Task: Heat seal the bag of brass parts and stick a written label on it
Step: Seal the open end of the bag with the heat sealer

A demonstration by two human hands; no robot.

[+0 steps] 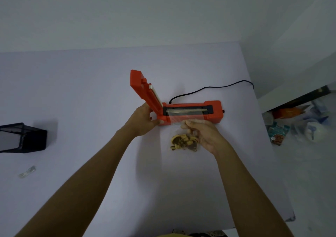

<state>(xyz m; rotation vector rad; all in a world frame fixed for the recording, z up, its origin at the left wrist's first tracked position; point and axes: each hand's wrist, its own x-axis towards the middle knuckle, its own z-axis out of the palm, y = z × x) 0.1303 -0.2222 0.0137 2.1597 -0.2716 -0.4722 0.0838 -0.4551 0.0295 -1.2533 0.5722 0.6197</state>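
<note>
Presently: white table (pixel 72 95); orange plastic heat sealer (pixel 192 112), arm raised, left hand (pixel 143 121) gripping its hinge end. Clear thin plastic bag (pixel 183 120), mouth across the sealing strip, pinched below it by right hand (pixel 203 135). Brass parts (pixel 183 142) heavy at bottom; film likely limp, slippery, so hold near mouth.

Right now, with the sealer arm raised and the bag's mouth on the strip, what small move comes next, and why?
Probably the left hand presses the raised sealer arm down, because the clear bag, steadied by the right hand, already lies across the sealing strip.
</note>
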